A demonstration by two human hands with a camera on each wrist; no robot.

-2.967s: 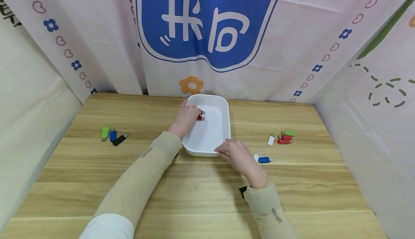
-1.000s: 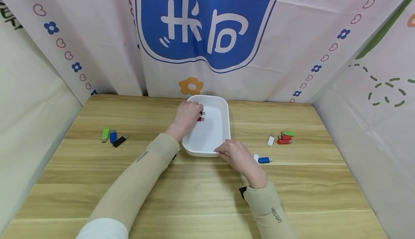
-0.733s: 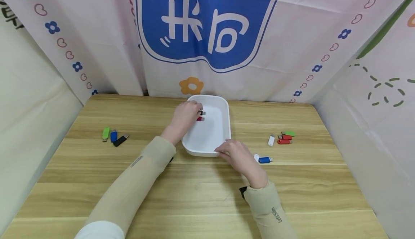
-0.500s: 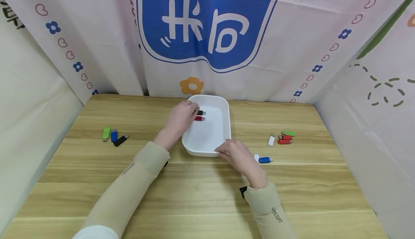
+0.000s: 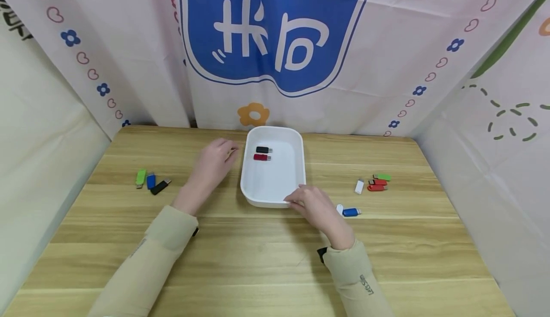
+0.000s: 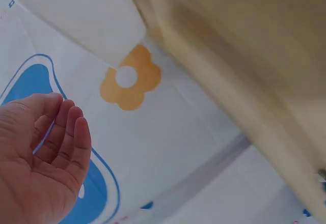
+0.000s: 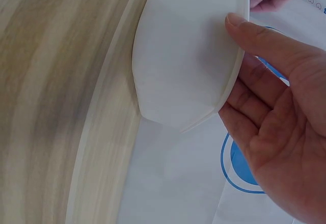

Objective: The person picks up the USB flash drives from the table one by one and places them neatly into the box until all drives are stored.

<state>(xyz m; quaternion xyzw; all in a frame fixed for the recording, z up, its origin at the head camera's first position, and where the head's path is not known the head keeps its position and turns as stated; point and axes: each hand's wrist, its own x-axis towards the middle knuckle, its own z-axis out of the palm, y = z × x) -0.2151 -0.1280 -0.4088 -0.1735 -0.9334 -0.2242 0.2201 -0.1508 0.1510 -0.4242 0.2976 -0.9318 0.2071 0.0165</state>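
Observation:
A white rectangular tray (image 5: 275, 183) stands at the back middle of the table. Inside it, a black USB flash drive (image 5: 263, 150) and a red USB flash drive (image 5: 261, 157) lie side by side near the left wall. My left hand (image 5: 211, 164) is over the wood just left of the tray, apart from it. In the left wrist view, its loosely bent fingers (image 6: 66, 137) hold nothing. At the tray's near right corner my right hand (image 5: 315, 209) pinches the rim, thumb on the outer wall and fingers inside, as the right wrist view shows.
On the left lie green (image 5: 141, 178), blue (image 5: 151, 181) and black (image 5: 161, 186) flash drives. To the right are a white one (image 5: 359, 186), a green one (image 5: 382, 177), two red ones (image 5: 377, 188), and a blue one (image 5: 352, 212) beside a partly hidden white piece (image 5: 340, 209). A printed curtain hangs behind.
My left hand has come out of the tray and moved left toward me, uncovering the black and red flash drives inside. My right hand keeps its place on the rim.

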